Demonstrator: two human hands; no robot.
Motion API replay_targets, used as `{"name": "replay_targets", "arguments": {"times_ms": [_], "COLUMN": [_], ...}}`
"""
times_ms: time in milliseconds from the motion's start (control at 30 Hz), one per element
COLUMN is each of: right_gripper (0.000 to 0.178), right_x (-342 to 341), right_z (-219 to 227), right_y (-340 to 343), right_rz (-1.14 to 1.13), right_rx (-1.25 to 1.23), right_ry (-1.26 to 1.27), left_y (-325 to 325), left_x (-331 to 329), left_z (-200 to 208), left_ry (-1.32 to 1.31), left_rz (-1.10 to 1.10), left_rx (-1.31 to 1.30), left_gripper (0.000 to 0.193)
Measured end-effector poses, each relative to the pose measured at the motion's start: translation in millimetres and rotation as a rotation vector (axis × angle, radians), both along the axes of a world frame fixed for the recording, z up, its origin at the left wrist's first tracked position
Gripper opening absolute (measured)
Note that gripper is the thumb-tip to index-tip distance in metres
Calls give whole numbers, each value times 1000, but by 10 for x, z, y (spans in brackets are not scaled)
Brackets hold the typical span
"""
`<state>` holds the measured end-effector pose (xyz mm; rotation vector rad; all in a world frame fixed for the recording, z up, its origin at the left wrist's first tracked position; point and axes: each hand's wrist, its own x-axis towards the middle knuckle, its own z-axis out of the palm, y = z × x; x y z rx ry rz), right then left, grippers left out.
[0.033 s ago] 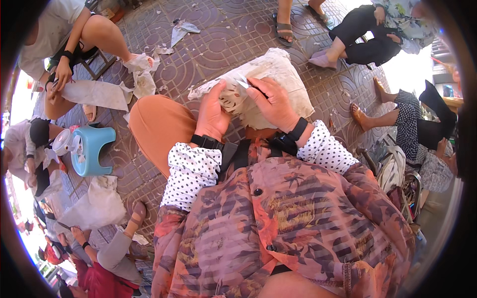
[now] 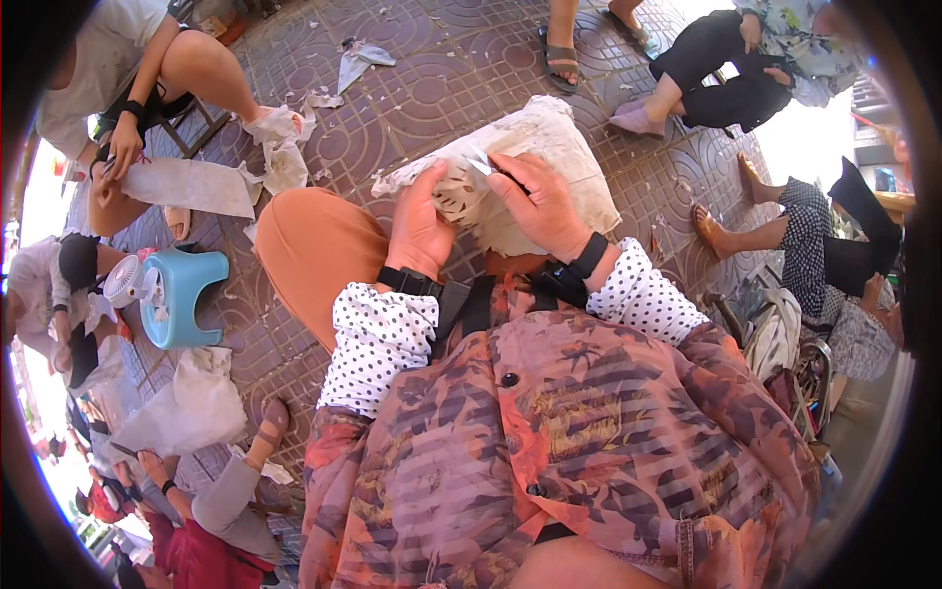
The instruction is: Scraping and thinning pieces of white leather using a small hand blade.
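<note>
My left hand [image 2: 422, 228] is closed on the left part of an off-white sheet [image 2: 564, 167] with cut-out shapes, its thumb on top. My right hand [image 2: 543, 204] is closed around a small pair of scissors [image 2: 478, 162]. Their pale blades point up and left over the sheet, close to the left thumb. Much of the dark handles is hidden by the fingers. The sheet, wrinkled and ragged at the edges, spreads over my lap area beyond both hands. Some leaf-shaped openings show just right of the left thumb.
At the left, a person holds a pale sheet [image 2: 191, 187] across the knees. A blue stool [image 2: 184, 297] with a small white fan [image 2: 123, 282] stands below. Several seated people surround me. Scraps [image 2: 363, 61] lie on the patterned tile floor [image 2: 432, 74]. Bags [image 2: 775, 329] are at the right.
The scissor blades look slightly further apart. At the lower left, another person's hands and pale sheet have shifted a little. My hands stay nearly in place.
</note>
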<state>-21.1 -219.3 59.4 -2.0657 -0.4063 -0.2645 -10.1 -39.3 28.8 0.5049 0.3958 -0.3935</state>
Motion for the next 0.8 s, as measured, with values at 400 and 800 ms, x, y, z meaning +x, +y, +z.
{"name": "replay_targets", "arguments": {"times_ms": [400, 800], "right_gripper": [27, 23], "right_x": [14, 34], "right_z": [20, 14], "right_y": [95, 73], "right_rz": [51, 93], "right_rx": [16, -19], "right_ry": [-1, -13], "left_y": [17, 21], "left_x": [-43, -59], "left_z": [-43, 7], "left_ry": [-36, -24], "left_rz": [2, -18], "left_rx": [-84, -47], "left_gripper": [25, 21]}}
